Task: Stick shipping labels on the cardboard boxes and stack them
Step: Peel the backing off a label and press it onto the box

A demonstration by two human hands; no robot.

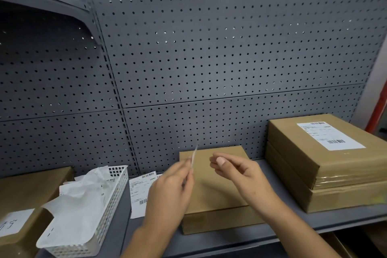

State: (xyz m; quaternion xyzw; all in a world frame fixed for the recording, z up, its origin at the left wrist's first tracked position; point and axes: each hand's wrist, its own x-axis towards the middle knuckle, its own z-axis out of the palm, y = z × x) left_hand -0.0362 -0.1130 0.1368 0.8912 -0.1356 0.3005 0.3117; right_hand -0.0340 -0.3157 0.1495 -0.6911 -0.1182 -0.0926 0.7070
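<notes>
A plain brown cardboard box (215,192) lies flat on the grey shelf in front of me, no label on its top. My left hand (169,192) hovers over its left side and pinches a thin white label (193,158), seen edge-on and pointing upward. My right hand (236,174) floats above the box's middle, fingers loosely curled, thumb out, holding nothing. At the right, two taped boxes are stacked; the top box (310,153) carries a white shipping label (329,135).
A white mesh basket (100,211) full of peeled backing paper stands at the left. Loose shipping labels (139,190) lie between basket and box. Another cardboard box (27,190) sits at the far left. A grey pegboard (209,58) backs the shelf, whose front edge (314,230) runs below.
</notes>
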